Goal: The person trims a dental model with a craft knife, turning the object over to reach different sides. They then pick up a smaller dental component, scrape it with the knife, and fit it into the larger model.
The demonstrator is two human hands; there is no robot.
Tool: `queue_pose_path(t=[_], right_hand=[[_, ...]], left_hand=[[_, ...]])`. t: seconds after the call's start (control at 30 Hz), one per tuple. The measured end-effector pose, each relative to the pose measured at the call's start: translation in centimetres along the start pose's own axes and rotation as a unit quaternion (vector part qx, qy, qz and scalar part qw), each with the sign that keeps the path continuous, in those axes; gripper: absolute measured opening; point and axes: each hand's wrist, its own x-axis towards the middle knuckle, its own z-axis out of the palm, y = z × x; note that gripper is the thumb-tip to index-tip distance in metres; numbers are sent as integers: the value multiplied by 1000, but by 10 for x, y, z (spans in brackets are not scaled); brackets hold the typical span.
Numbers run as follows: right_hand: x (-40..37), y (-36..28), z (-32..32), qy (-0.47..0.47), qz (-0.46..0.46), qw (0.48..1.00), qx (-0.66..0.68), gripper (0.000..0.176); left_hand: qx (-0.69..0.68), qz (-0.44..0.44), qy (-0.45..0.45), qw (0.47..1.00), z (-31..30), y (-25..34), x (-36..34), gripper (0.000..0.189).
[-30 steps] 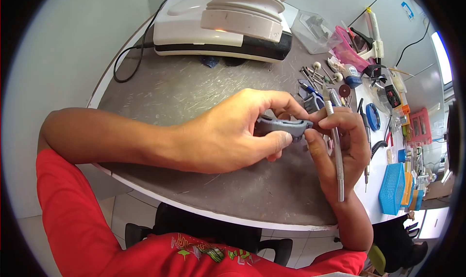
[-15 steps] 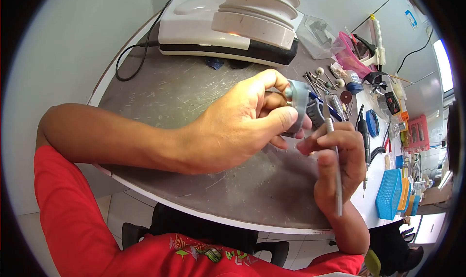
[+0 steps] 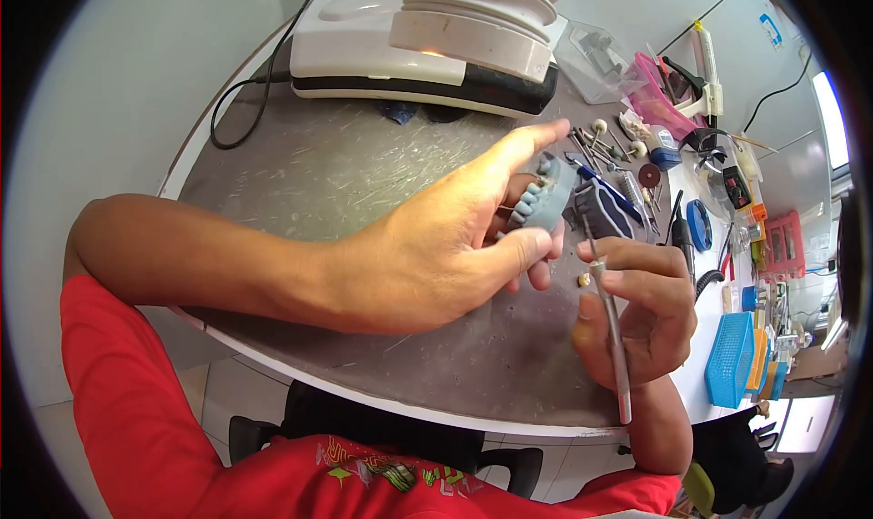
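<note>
A grey dental model [image 3: 546, 201] with a row of teeth rests in my left hand [image 3: 455, 237], held between thumb and fingers, its index finger stretched up past it. My right hand [image 3: 644, 310] grips a slim metal tool [image 3: 615, 346], whose upper end points toward the model's right side. Just left of my right fingers lies a small yellowish-white piece [image 3: 584, 281]. Behind the tool tip, a dark blue-grey object [image 3: 605, 212] is on the table.
A white machine [image 3: 364, 60] and a ribbed white hose [image 3: 482, 28] stand at the back. Burs and discs [image 3: 648, 175], a pink tray [image 3: 657, 101] and a blue basket [image 3: 729, 360] are at the right. A handpiece [image 3: 682, 233] lies near my right hand.
My left index finger has straightened and the model has tilted, showing its teeth. My right hand has shifted slightly down, and the tool leans more. The small yellowish-white piece now shows.
</note>
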Motion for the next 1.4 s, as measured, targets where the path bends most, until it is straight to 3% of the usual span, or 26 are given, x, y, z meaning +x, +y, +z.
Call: queue_pose_path(t=[0.1,0.17,0.3,0.4,0.47,0.6,0.7,0.9,0.97,1.17,1.4], right_hand=[[2,-9,-4,-62,22,998,-9,30],[4,-5,-1,-46,7,999,-17,32],[5,-3,-2,-54,-26,997,-48,34],[5,-1,-2,-57,-46,997,-39,34],[8,-7,-1,-58,-26,998,-29,34],[4,-4,2,-40,-23,999,10,33],[4,-4,2,-37,-35,999,-18,32],[11,-6,-2,-51,-65,994,-65,31],[8,-2,1,-47,-59,996,-51,30],[6,-2,2,-47,-52,997,-34,30],[6,-3,-4,-90,-71,993,-36,37]], left_hand=[[-8,-3,-27,1000,0,4,0,60],[7,-50,-43,998,-3,9,-1,57],[-35,-42,-33,998,-4,5,-3,52],[33,-54,-29,998,-5,8,-3,56],[138,-10,-45,989,-6,7,-2,61],[149,-11,-48,988,-5,6,-4,67],[44,-30,-50,997,-2,7,-3,69],[108,-3,-63,992,-4,3,-1,69],[185,26,-57,981,-6,2,-1,68],[74,-41,-55,995,-4,4,-1,69],[110,-36,-59,992,-7,7,0,60]])
